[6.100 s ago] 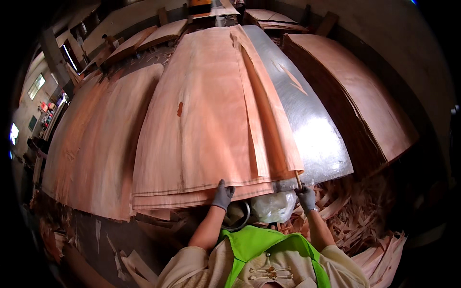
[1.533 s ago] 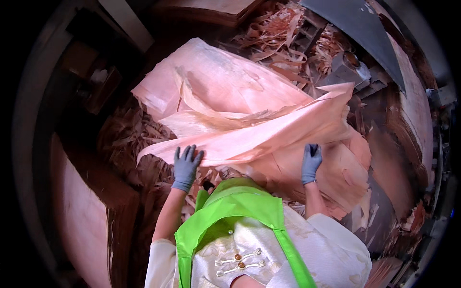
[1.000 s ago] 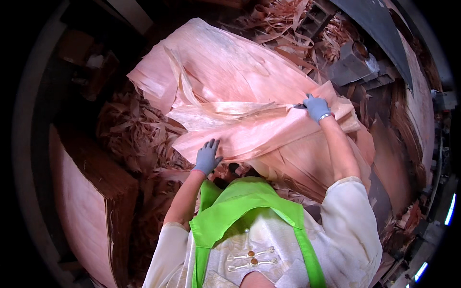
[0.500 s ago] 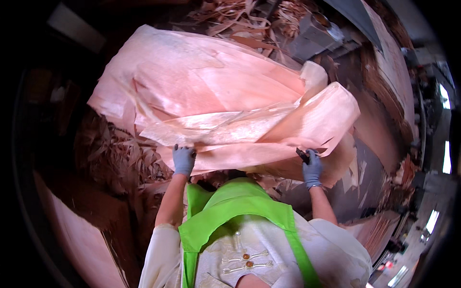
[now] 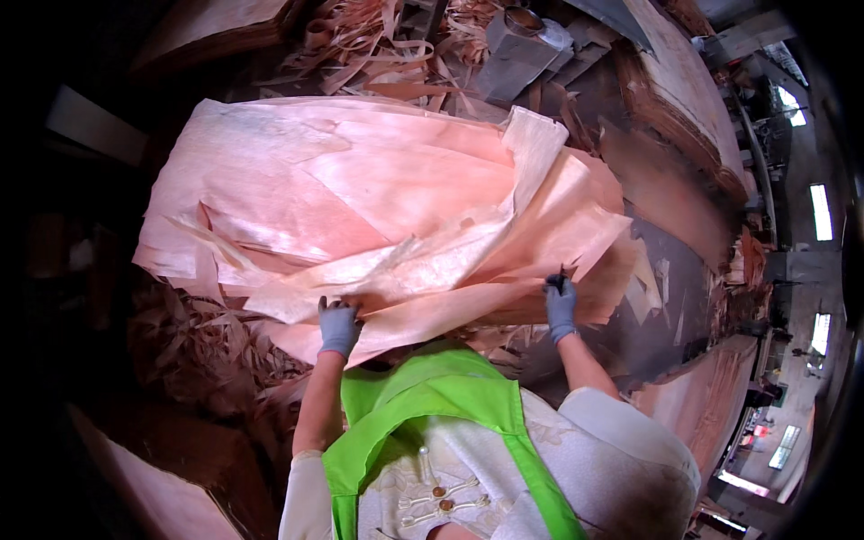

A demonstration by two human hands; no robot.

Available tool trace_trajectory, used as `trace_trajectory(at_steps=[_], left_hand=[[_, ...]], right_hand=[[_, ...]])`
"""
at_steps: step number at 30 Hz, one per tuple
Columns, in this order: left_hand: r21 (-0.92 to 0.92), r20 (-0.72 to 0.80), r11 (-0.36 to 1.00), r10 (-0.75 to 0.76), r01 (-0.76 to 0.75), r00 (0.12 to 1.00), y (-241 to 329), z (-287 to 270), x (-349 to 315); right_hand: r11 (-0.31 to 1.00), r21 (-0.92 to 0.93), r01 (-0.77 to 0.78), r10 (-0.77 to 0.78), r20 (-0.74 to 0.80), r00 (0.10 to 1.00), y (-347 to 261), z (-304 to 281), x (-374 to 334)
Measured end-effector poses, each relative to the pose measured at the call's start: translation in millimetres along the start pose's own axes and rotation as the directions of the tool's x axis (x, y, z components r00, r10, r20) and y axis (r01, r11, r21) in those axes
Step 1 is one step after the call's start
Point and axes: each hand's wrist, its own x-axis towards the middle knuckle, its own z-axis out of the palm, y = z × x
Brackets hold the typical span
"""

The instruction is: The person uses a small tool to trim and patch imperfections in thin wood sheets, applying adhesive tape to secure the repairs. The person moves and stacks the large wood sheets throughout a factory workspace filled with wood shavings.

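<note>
Thin pinkish wood veneer sheets [image 5: 261, 162] lie in a broad, uneven pile before me. Across their near side runs a loose, creased sheet of veneer [image 5: 432, 310]. My left hand [image 5: 339, 328], in a grey glove with darker fingertips, is closed on the near edge of this sheet. Toward the pile's right end, my right hand [image 5: 560, 308], gloved alike, is closed round a small black tool [image 5: 557, 282] beside the same sheet. The tool's exact kind is too small to tell. A paler strip of veneer [image 5: 533, 148] lies folded over the pile's far right part.
Torn veneer scraps [image 5: 207, 351] heap up at the left, with more curled strips [image 5: 378, 45] behind the pile. A grey box-like block [image 5: 517, 58] stands at the back. Veneer stacks rise at far right [image 5: 679, 99], near right [image 5: 702, 382] and lower left [image 5: 135, 477].
The view has shifted, showing more of the background. The loose sheet's raised right end has flattened and moved, while the pale strip stands out longer. Both hands keep their hold.
</note>
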Motion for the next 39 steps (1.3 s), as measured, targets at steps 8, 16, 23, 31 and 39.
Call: trace_trajectory(at_steps=[8, 16, 23, 31, 39], left_hand=[[-0.088, -0.408, 0.991, 0.054, -0.099, 0.911, 4.3, -54.6, -75.2], [0.132, -0.606, 0.99, 0.041, 0.049, 0.794, 15.5, -165.8, -152.4], [0.049, -0.791, 0.927, -0.192, 0.372, 0.581, -14.8, -237.3, -222.2], [-0.178, -0.899, 0.776, -0.378, 0.604, 0.222, -74.3, -283.6, -335.1], [-0.391, -0.739, 0.443, -0.673, 0.807, 0.011, -126.1, -270.3, -503.5]], right_hand=[[0.672, 0.604, -0.429, 0.676, -0.264, 0.688, 31.4, -50.7, 4.5], [0.597, 0.435, -0.675, 0.68, 0.174, 0.713, 0.3, -27.4, 61.2], [0.654, 0.547, -0.522, 0.255, 0.49, 0.833, -238.6, 41.3, 77.1], [0.607, 0.648, -0.46, -0.343, 0.736, 0.583, -490.6, 191.9, 68.4], [0.596, 0.686, -0.418, -0.678, 0.708, 0.196, -652.4, 344.8, -86.8]])
